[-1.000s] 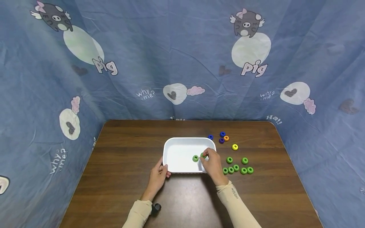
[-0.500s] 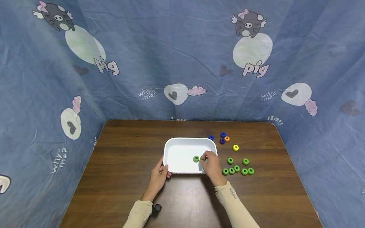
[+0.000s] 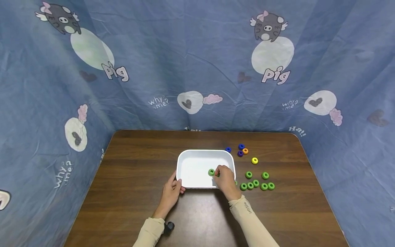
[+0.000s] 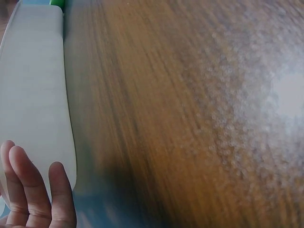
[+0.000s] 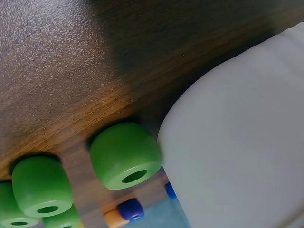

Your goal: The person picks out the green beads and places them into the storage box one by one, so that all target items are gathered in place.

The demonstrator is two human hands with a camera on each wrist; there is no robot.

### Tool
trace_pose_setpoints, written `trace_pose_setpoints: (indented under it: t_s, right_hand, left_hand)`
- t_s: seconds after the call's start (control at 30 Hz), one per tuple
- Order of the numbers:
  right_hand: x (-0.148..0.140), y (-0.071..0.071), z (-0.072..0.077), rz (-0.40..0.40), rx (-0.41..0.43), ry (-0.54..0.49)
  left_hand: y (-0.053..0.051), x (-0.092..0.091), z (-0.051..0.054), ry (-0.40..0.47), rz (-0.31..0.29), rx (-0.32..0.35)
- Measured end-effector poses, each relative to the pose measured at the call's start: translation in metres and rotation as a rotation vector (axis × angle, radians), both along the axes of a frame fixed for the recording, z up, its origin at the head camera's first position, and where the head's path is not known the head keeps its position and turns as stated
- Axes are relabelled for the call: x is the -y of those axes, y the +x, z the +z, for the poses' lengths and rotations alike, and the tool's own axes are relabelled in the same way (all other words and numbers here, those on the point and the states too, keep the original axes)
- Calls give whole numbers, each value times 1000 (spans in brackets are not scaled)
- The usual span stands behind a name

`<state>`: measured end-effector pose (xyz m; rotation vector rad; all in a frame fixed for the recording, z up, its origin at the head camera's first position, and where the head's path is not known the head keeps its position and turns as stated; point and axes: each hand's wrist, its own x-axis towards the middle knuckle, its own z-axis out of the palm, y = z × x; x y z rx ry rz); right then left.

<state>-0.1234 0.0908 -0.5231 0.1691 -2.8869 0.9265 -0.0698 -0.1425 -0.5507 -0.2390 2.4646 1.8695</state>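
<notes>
A white tray (image 3: 197, 159) lies on the table, and a green bead (image 3: 211, 172) rests on its floor. My left hand (image 3: 171, 190) grips the tray's front left corner, thumb at the rim; in the left wrist view its fingers (image 4: 29, 183) lie against the tray's side (image 4: 35, 80). Over the tray's right part, my right hand (image 3: 226, 181) pinches a second green bead (image 3: 218, 174), mostly hidden by the fingers, just right of the first. The right wrist view shows the tray (image 5: 237, 128) but not the hand.
Several green beads (image 3: 250, 185) lie right of the tray; one (image 5: 126, 156) is close against its wall. Behind them are a yellow bead (image 3: 254, 161), an orange bead (image 3: 245, 151) and several blue or purple ones (image 3: 241, 146). A patterned blue cloth (image 3: 197, 68) hangs behind the table (image 3: 139, 164).
My right hand has moved a little left and toward me with its bead, closer to the other green bead. A green bead beside the tray's right edge has come into sight. My left hand stays put.
</notes>
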Motion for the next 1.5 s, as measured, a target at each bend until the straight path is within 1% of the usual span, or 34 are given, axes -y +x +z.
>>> trace_pose_setpoints:
  t_s: [0.13, 0.27, 0.37, 0.5, 0.6, 0.73, 0.9, 1.03, 1.13, 1.4, 1.5]
  right_hand:
    - [1, -1, -3, 2, 12, 7]
    - [2, -1, -4, 8, 20, 29]
    - [4, -1, -5, 9, 36, 48]
    - [5, -3, -4, 12, 60, 61]
    - [5, -4, -2, 28, 76, 60]
    - [4, -6, -1, 47, 97, 50]
    - [4, -7, -1, 55, 124, 56]
    - [5, -8, -1, 57, 126, 61]
    - [5, -8, -1, 62, 119, 61]
    - [6, -9, 1, 61, 132, 55]
    - [6, -9, 0, 66, 121, 56]
  left_hand:
    - [1, 0, 0, -17, -2, 8]
    - [0, 1, 0, -15, -6, 22]
    - [0, 0, 0, -8, 2, 29]
    - [0, 0, 1, -13, 3, 17]
    - [-1, 0, 1, -14, 4, 18]
    - [-2, 0, 2, -11, 10, 36]
    - [-1, 0, 2, -8, 11, 37]
    - [-1, -1, 3, 4, 10, 27]
    - [-1, -1, 3, 3, 11, 26]
    - [-1, -1, 3, -6, 13, 25]
    - [-1, -1, 2, -1, 10, 23]
